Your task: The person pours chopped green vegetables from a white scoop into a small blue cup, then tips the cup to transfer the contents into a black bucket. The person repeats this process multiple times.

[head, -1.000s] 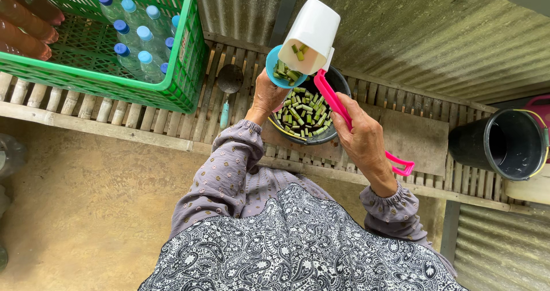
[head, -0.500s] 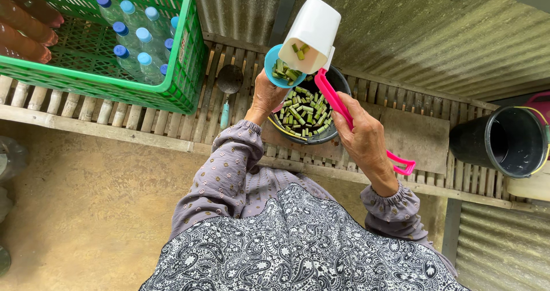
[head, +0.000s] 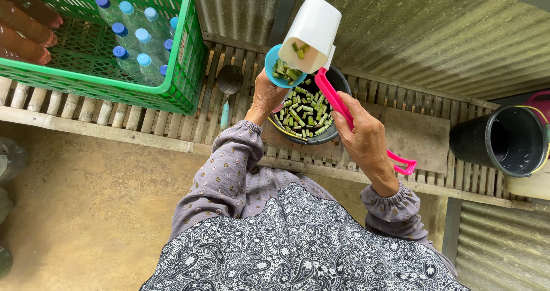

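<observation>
A: Over the slatted bench (head: 172, 132), what does each hand grip?

B: Left hand (head: 267, 96) closed on small blue bowl (head: 277, 67). Right hand (head: 366, 142) closed on pink handle (head: 344, 110) of white scoop (head: 312, 30), tilted.

A: Contents?

B: Cut green stems (head: 289, 70) in blue bowl; more in dark bowl (head: 338, 79) beneath.

A white scoop (head: 312, 33) with a long pink handle (head: 355, 116) is tipped mouth-down, a few cut green pieces (head: 299, 50) at its lip. Just left, touching its rim, a small blue bowl (head: 276, 73) holds more pieces. Below both, a dark bowl (head: 338, 82) full of the same green pieces (head: 303, 116) sits on the slatted table (head: 418, 136).
</observation>
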